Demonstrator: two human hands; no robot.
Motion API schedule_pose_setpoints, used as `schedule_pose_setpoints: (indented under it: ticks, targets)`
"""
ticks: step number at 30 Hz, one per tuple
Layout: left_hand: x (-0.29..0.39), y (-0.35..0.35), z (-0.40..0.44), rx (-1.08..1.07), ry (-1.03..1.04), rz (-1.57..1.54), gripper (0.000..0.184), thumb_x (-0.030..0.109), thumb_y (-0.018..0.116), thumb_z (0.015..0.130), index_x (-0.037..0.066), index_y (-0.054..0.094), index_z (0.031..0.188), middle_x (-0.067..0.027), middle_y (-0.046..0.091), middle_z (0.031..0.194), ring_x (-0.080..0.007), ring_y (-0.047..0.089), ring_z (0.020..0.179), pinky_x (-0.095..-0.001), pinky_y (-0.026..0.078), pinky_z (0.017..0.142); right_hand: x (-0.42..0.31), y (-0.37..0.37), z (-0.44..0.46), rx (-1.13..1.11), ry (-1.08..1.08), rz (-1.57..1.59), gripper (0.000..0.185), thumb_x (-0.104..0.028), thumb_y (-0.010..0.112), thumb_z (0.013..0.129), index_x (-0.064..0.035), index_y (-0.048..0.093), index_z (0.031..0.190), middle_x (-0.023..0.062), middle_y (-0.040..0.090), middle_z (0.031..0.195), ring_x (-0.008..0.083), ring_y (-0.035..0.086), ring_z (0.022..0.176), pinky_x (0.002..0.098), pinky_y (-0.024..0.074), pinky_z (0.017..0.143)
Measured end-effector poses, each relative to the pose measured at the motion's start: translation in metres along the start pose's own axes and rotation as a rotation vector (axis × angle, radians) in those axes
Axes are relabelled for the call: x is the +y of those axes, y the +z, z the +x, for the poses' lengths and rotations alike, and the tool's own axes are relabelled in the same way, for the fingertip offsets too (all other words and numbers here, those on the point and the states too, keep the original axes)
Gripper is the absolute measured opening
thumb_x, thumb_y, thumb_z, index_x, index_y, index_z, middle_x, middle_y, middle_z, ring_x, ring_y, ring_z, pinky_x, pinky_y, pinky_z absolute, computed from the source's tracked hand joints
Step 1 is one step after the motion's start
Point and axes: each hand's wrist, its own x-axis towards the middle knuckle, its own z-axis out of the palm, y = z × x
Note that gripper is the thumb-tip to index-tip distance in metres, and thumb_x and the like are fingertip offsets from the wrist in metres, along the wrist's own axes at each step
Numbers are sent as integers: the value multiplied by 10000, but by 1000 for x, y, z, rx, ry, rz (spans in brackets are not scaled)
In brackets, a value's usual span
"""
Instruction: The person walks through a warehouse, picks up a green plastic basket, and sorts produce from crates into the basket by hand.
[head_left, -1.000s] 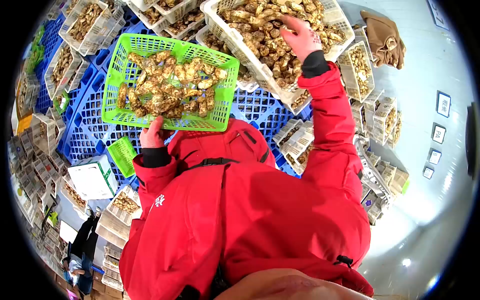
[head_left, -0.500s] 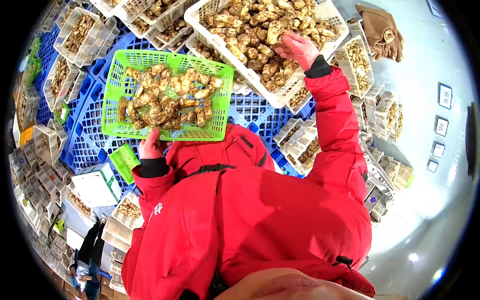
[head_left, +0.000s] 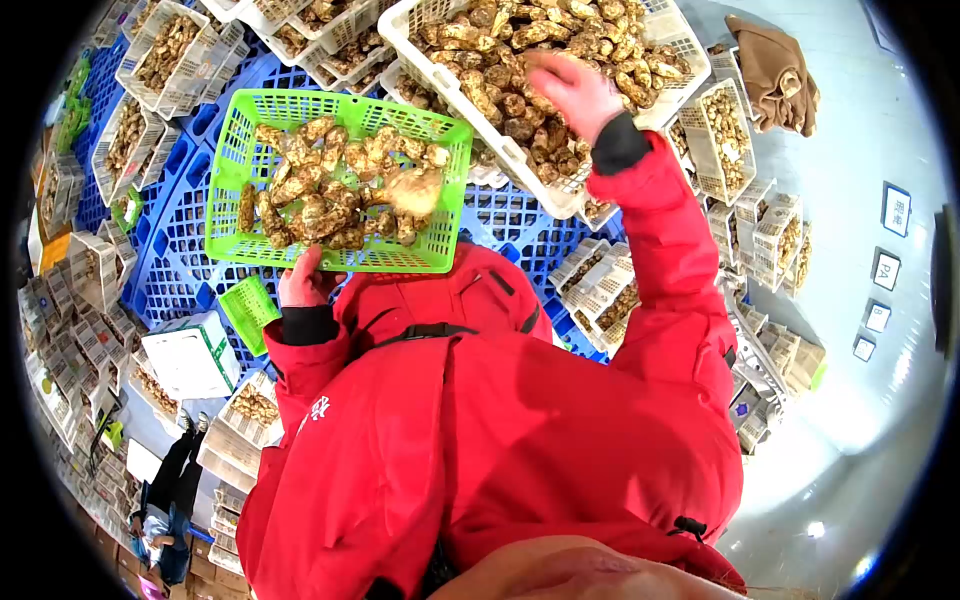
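Gripping the near edge of a green plastic basket point(head_left: 400, 260) with the left hand point(head_left: 308, 282), thumb hooked over the rim, other fingers largely lost to view beneath. Spread just beyond that thumb, knobbly matsutake-like mushrooms point(head_left: 320, 200), mottled brown and pale. Caught between the fingers of the two hands, above the basket's right end, a blurred mushroom-like streak point(head_left: 412, 192), apparently in the air. Reaching over a white perforated crate point(head_left: 512, 157) with the right hand point(head_left: 585, 95), fingers loosely extended, nothing plainly in hold; impossible to tell about the hidden palm side. Piled beneath and beyond those fingertips, a deep heap of similar mushrooms point(head_left: 500, 65). Seen between the left fingers and the right, below both containers, blue plastic pallets point(head_left: 510, 215). Set just behind the left fingers, a smaller green basket point(head_left: 248, 308).

At risk of bruised caps or snapped stems, from too hard a landing on the layer past the left thumb. Liable to miss the basket and drop to the pallets, if tossed wide. Prone to tipping away from the left fingers, owing to a one-handed hold at the near edge, perhaps helped by the red-clad lap point(head_left: 440, 295) underneath
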Motion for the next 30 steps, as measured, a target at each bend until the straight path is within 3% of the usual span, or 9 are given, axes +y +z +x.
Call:
schedule_pose_setpoints:
  ticks: [3,7,16,19,23,25,27,29,30]
  targets:
    - [3,0,1,20,-29,18,145,172,585,742,61,502,701,-20,446,551,-167,520,507,-318,494,468,24,-1,52,72,-175,-810,406,-289,498,785,-120,463,1152,118,559,1033,259,535,944,339,416,796]
    - [-1,0,5,-22,8,12,122,166,575,751,60,518,737,-21,438,541,-177,517,507,-337,496,480,46,30,90,-160,61,-1055,433,-335,450,799,-148,418,1188,115,544,1079,247,519,992,394,359,871]
    - [-22,-13,17,-19,138,154,109,121,579,733,41,507,719,-22,418,552,-172,495,504,-335,497,482,91,39,97,52,72,-723,496,-347,528,731,-166,447,1186,103,588,998,263,574,870,362,456,763]
    - [-17,-12,17,-16,60,70,152,143,577,744,50,481,671,-49,468,591,-222,540,588,-366,492,503,48,19,83,162,69,-660,481,-330,561,691,-147,504,1132,101,611,936,241,596,803,337,465,734]
    - [-12,-9,12,-6,-31,-83,196,150,588,740,56,451,636,-65,490,608,-250,558,615,-387,481,501,36,-5,49,209,-83,235,432,-241,616,707,-85,524,1098,69,625,861,133,575,706,253,451,657]
    - [-14,-10,17,17,-65,-64,140,163,565,760,47,509,703,-85,549,677,-246,554,622,-364,464,514,-22,-4,7,26,-44,118,416,-216,607,741,-51,507,1110,58,618,852,120,555,736,232,432,680]
    - [-14,-8,19,-1,-76,-154,120,129,586,735,67,505,672,-17,423,536,-186,513,515,-378,511,485,-25,5,-14,-156,-73,351,364,-208,558,787,-53,509,1112,58,598,895,100,539,815,232,426,719]
    - [-13,-8,18,-8,-76,-132,151,139,583,739,73,489,642,-19,421,527,-185,520,519,-372,508,483,-8,-12,-14,-64,58,202,358,-227,513,810,-53,503,1124,75,568,1026,151,528,933,254,395,812]
    - [-12,-6,17,-10,-80,-138,155,139,583,739,74,485,637,-19,420,524,-185,520,519,-370,507,481,6,-20,-9,64,-10,-180,349,-231,510,807,-57,514,1110,92,571,1030,158,539,941,254,398,814]
